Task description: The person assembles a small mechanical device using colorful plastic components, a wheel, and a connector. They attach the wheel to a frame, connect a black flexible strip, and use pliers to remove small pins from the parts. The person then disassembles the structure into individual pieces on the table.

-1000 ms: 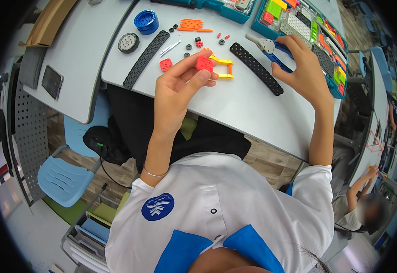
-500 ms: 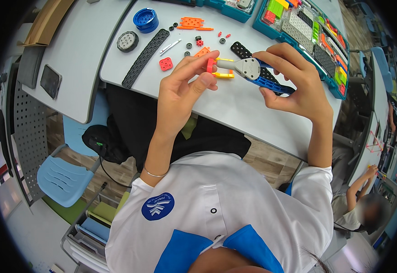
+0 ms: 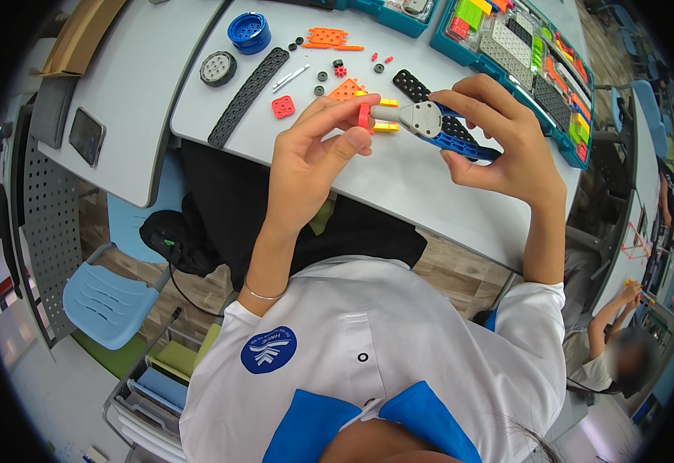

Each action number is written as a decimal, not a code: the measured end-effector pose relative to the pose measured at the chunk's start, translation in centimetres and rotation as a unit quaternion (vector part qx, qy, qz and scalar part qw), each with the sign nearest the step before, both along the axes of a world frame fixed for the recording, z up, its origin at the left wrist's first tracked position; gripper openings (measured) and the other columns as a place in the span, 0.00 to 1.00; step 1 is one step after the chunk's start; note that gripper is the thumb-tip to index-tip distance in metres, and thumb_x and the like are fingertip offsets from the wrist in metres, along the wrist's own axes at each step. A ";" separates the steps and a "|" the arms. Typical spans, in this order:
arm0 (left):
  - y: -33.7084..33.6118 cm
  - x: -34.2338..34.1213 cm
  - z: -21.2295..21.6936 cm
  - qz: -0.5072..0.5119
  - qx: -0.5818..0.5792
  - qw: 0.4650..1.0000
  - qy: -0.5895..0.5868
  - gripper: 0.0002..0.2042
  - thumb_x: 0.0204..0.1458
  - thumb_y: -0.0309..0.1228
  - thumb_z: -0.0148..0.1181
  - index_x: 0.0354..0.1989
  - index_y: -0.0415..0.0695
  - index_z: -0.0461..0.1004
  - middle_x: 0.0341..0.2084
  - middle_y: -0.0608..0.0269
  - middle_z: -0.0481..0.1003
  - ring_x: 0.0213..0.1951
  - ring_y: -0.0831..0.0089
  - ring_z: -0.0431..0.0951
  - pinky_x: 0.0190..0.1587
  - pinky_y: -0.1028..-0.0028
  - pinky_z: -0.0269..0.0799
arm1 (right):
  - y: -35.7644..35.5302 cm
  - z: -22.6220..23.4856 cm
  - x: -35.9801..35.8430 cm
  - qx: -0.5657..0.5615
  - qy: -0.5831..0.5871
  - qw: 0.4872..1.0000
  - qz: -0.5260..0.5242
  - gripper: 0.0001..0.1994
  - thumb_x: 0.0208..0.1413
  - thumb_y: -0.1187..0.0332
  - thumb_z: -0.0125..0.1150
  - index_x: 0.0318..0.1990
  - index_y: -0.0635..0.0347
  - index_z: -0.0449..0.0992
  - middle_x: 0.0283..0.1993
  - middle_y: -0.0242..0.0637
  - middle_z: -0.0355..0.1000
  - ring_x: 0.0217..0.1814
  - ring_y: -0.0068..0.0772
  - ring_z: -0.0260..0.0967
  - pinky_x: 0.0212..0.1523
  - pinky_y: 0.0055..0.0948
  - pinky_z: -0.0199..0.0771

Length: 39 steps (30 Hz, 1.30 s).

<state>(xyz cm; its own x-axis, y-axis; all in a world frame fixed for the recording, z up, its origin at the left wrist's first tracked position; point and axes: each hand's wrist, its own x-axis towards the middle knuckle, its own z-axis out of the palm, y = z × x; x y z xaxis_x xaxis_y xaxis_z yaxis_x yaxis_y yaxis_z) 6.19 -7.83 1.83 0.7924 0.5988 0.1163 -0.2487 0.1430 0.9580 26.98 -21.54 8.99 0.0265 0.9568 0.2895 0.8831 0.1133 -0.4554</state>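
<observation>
Nearest the camera is the person's own white shirt with a blue collar, and below the table edge a dark bag (image 3: 198, 231) on the wood floor beside a pale blue chair (image 3: 101, 301). Off to the right a second person (image 3: 623, 339) sits low at another desk (only an arm and a blurred head show).

The work surface is a pale grey table (image 3: 430, 193) with a rounded edge, butted against a second grey table (image 3: 121, 100) on the left, where one dark phone (image 3: 87, 136) lies flat.

Above the near edge both hands are raised just off the table. The left hand (image 3: 314, 158) pinches one small red block (image 3: 364, 116) between thumb and fingertips, closed tight on it. The block sits on a yellow piece (image 3: 387, 114) whose two prongs stick out toward the right. The right hand (image 3: 503, 147) is wrapped around a grey and blue tool (image 3: 437, 127), fingers curled over the top and thumb under, its grey nose touching the red block.

Farther back lie two long black perforated strips: one (image 3: 248, 96) on the left, one (image 3: 418, 89) partly hidden behind the tool. Near them sit one small red square plate (image 3: 283, 106), one orange plate (image 3: 328, 36), one grey wheel (image 3: 218, 68) and one blue round hub (image 3: 248, 31), with several tiny black and red bits scattered between.

At the far edge is one teal parts case (image 3: 522, 54), open, its compartments full of coloured pieces.
</observation>
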 end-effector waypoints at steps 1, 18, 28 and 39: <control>-0.1 0.0 0.0 0.006 0.007 1.000 0.004 0.19 0.59 0.31 0.61 0.56 0.33 0.74 0.38 0.62 0.70 0.37 0.76 0.75 0.42 0.75 0.75 | 0.0 0.0 0.0 -0.007 0.004 1.000 0.001 0.25 0.37 0.68 0.70 0.50 0.55 0.78 0.43 0.36 0.70 0.35 0.38 0.72 0.34 0.32 0.75; 0.0 -0.2 -0.1 -0.009 -0.043 0.998 -0.040 0.16 0.64 0.29 0.54 0.54 0.28 0.71 0.40 0.58 0.69 0.40 0.72 0.77 0.45 0.68 0.81 | 0.3 0.1 0.8 -0.044 0.046 0.997 0.039 0.21 0.45 0.63 0.74 0.45 0.64 0.79 0.33 0.41 0.73 0.30 0.36 0.71 0.31 0.27 0.71; 4.5 -2.8 -0.1 0.242 0.040 0.970 0.003 0.18 0.64 0.32 0.54 0.53 0.28 0.71 0.39 0.56 0.74 0.39 0.75 0.77 0.44 0.71 0.80 | -1.2 -0.7 4.9 -0.051 0.189 0.979 -0.055 0.17 0.51 0.62 0.72 0.43 0.66 0.81 0.33 0.37 0.76 0.30 0.25 0.73 0.32 0.22 0.73; 3.1 -2.0 -0.2 0.168 -0.024 0.985 0.026 0.18 0.64 0.35 0.54 0.54 0.31 0.72 0.39 0.55 0.76 0.40 0.74 0.77 0.43 0.70 0.80 | 1.6 -3.4 3.0 -0.031 -0.064 0.993 -0.091 0.20 0.49 0.56 0.72 0.43 0.62 0.82 0.39 0.41 0.77 0.36 0.43 0.77 0.39 0.34 0.78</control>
